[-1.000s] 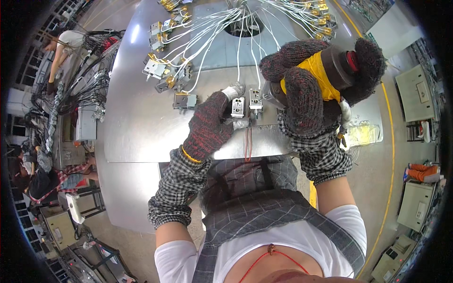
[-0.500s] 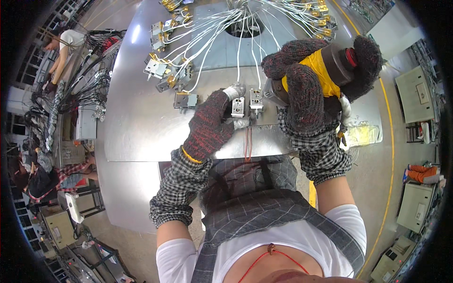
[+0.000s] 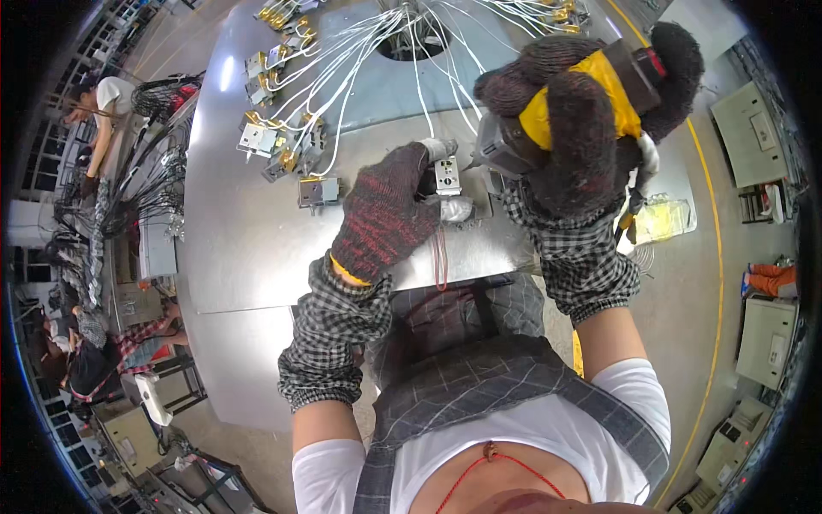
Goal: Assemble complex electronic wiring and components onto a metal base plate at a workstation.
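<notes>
My left hand [image 3: 385, 214], in a dark red-black knit glove with white-wrapped fingertips, is closed on a small silver metal block [image 3: 447, 176] at the near part of the metal table. A white wire runs from the block toward the far side. My right hand [image 3: 575, 141], also gloved, grips a dark power driver [image 3: 610, 81] wrapped in yellow tape. Its nose points left at the block, with the tip close beside it; contact cannot be told. Another small metal block [image 3: 496, 181] is partly hidden below the driver's nose.
White wires fan out from a round hole [image 3: 414, 38] in the table [image 3: 248, 223] to several metal blocks [image 3: 257, 137] at left and far right. A brown cord loop [image 3: 440, 257] hangs over the near edge. A yellowish clear packet [image 3: 665, 218] lies at right. A co-worker [image 3: 111, 103] is far left.
My left fingers have closed on a block that stood between them. The driver has come nearer to it, its nose now at the block's right side. The view has shifted slightly.
</notes>
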`<state>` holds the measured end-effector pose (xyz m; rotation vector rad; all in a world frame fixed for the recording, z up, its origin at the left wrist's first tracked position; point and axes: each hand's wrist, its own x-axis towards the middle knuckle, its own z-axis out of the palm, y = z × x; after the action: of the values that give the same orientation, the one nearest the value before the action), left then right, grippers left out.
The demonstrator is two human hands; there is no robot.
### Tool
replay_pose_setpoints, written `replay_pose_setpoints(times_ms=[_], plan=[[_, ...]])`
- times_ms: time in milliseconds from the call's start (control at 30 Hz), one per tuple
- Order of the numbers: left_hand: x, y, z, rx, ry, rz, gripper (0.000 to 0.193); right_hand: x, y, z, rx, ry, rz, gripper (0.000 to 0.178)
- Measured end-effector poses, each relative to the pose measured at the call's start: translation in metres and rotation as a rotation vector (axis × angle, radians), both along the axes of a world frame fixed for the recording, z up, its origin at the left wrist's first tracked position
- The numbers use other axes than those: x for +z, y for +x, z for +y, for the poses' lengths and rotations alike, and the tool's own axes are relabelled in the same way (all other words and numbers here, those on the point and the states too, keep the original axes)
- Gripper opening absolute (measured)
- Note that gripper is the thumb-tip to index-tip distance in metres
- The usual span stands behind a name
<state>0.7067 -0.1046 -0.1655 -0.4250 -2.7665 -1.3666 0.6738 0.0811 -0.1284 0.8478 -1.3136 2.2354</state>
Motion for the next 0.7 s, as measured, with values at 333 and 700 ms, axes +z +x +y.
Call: replay_pose_setpoints(times_ms=[333,700], plan=[[0.002,0.006,-0.010,-0.030,0.079,0.047,0.062,-0.036,-0.001,0.001,0.288,0.076,-0.288,0.061],[-0.036,0.050,-0.057,0.480,-0.128,0.486,0.063,-0.030,-0.004,-0.003,0.270,0.110,-0.245,0.061]])
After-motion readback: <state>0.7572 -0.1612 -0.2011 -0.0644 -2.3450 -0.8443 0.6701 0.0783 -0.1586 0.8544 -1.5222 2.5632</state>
